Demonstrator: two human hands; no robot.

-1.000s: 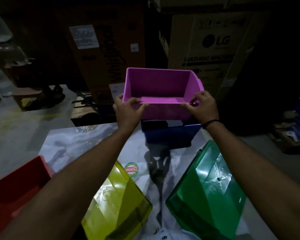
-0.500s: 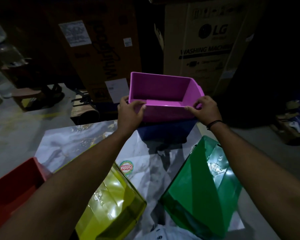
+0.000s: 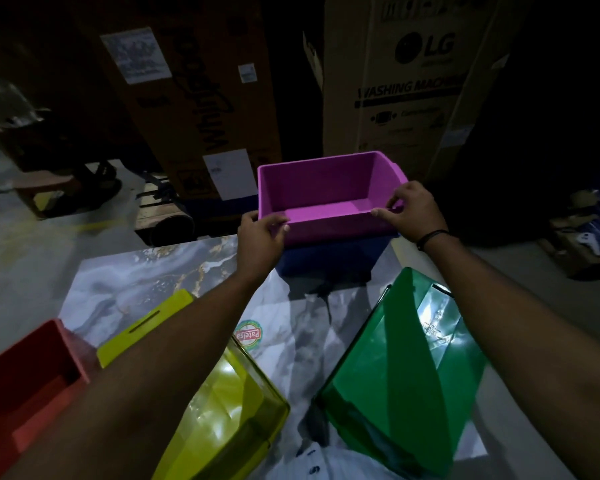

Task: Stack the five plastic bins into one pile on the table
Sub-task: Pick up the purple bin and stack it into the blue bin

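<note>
Red bin (image 3: 25,386) at far left of the marbled table (image 3: 125,289), then yellow bin (image 3: 219,403). Left hand (image 3: 260,237) and right hand (image 3: 413,213), each grip clamped on near rim of purple bin (image 3: 326,202), nested atop blue bin (image 3: 329,259). Green bin (image 3: 406,375) rightmost.

We are in a dim storeroom or warehouse: tall appliance cartons (image 3: 406,84), one marked LG washing machine, crowd a concrete floor (image 3: 25,258).
</note>
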